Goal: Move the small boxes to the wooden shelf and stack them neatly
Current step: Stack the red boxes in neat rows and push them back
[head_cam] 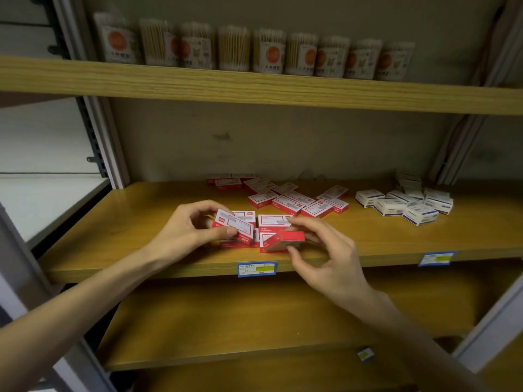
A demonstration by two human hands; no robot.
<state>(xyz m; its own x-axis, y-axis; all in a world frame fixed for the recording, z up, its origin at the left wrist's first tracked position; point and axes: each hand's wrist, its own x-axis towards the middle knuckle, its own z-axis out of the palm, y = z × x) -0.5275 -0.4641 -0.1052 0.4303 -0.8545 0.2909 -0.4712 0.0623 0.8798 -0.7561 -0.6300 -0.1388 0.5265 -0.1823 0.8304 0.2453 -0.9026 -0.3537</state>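
The left hand [195, 224] pinches a tilted red box [235, 226] over the left stack [239, 243] near the shelf [141, 222] edge. The right hand [325, 250] grips another box [284, 240], long axis left-right, just above the right stack [273, 222], nearest.

wooden shelf [141, 222], scattered red-and-white small boxes [285, 203] mid-board, blue-and-white boxes [404, 205] to the right

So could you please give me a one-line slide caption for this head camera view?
Left hand and right hand each hold a red box over the stack on the wooden shelf.
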